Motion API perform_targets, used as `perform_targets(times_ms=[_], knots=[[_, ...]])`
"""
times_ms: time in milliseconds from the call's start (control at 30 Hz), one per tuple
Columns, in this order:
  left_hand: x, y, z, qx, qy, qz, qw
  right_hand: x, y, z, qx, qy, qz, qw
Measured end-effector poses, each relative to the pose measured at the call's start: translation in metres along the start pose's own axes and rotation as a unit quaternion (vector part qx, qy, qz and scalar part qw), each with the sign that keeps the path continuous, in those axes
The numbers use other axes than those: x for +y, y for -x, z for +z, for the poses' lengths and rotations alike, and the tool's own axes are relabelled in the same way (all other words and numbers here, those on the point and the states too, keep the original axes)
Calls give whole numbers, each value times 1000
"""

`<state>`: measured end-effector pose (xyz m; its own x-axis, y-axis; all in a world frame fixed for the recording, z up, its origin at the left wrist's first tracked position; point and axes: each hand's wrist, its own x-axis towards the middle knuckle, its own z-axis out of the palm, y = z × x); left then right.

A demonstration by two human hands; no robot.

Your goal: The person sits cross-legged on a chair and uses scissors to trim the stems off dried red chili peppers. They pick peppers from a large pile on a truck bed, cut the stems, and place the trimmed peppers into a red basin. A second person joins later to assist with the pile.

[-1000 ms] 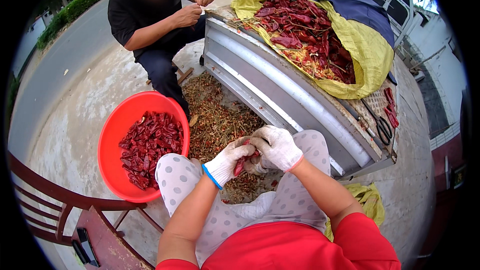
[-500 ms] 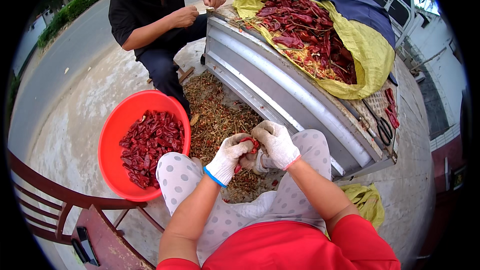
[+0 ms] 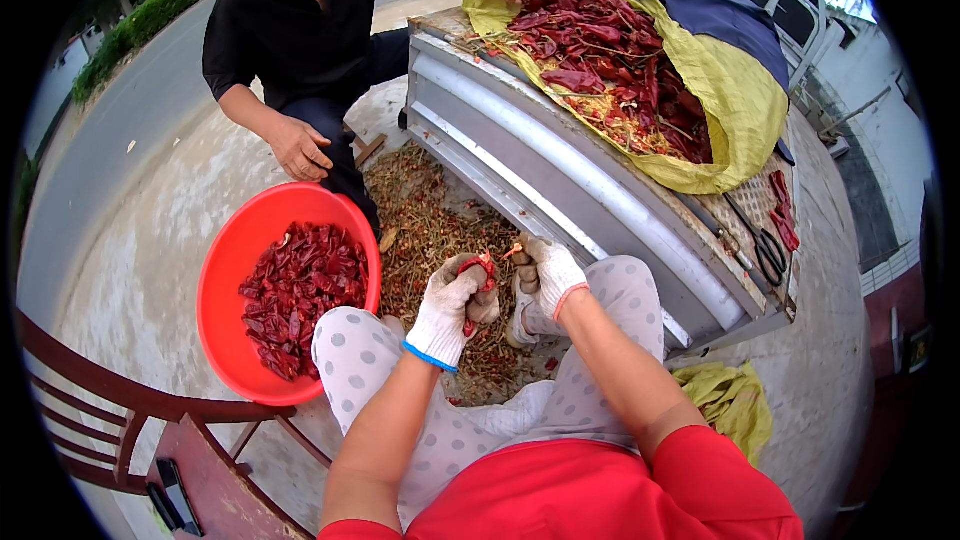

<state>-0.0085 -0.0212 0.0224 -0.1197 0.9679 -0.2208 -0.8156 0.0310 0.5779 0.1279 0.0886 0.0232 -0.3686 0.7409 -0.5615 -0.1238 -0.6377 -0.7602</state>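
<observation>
Both my hands wear whitish work gloves soiled at the fingers and are raised over my lap. My left hand (image 3: 447, 305) is closed round a dried red chili pepper (image 3: 487, 264), whose torn top shows above the fingers; its lower end peeks out below. A short way to the right, my right hand (image 3: 546, 273) pinches a small orange-pale bit (image 3: 516, 249), which looks like the pepper's stem end. To my left stands a red plastic basin (image 3: 222, 320) with many dried red chili peppers (image 3: 300, 290) inside.
Stems and scraps (image 3: 430, 210) litter the ground ahead. At the right, a cart bed (image 3: 560, 175) bears a yellow sack (image 3: 735, 90) of chili peppers and black scissors (image 3: 768, 255). Across from me, a person (image 3: 290, 40) reaches to the sack. A wooden chair (image 3: 150, 405) stands lower left.
My hands have drawn apart, the right now holding a small pale bit, the left keeping the chili pepper. The other person's hands have separated, one onto the sack, one down above the basin.
</observation>
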Motion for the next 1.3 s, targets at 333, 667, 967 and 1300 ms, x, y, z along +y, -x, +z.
perform_targets(times_ms=[333,667,967,1300], knots=[[117,-31,-135,161,285,260,909,-66,19,7,-66,577,-283,763],[127,6,-205,277,310,328,848,-238,-84,-10,212,684,-423,556],[25,-18,-131,115,-71,-5,991,-262,-140,-23,247,756,-333,507],[25,-16,-69,24,-70,8,997,-169,-8,36,-22,786,-369,495]])
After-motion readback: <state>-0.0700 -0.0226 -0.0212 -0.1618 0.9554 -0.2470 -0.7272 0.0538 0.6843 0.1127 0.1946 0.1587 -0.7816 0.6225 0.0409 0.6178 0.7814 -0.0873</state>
